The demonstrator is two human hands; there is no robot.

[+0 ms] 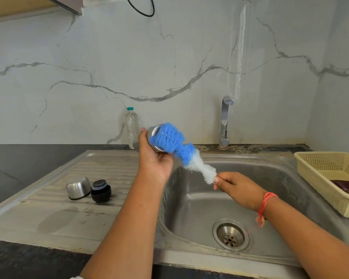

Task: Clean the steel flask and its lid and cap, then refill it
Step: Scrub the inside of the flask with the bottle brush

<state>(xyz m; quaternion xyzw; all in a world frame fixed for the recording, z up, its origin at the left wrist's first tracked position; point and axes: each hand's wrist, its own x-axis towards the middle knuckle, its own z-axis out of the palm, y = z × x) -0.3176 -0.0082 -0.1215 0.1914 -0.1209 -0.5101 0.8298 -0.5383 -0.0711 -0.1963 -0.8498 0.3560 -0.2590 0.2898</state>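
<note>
My left hand [154, 156] grips the steel flask [154, 137], tilted above the sink's left edge with its mouth facing right. A blue and white bottle brush [173, 143] has its blue bristle end at the flask's mouth. My right hand [235, 186] pinches the brush's thin wire handle just below the white bristles, over the basin. The steel cap [78, 187] lies upside down on the drainboard, and the black lid [100, 190] sits right beside it, touching it. Most of the flask body is hidden behind my hand and the brush.
A steel sink [199, 206] with a drain [230, 234] lies below my hands, and its ribbed drainboard [54, 214] is to the left. A tap [225, 121] stands at the back. A clear plastic water bottle [132, 127] stands behind the flask. A cream basket [318, 174] sits at the right.
</note>
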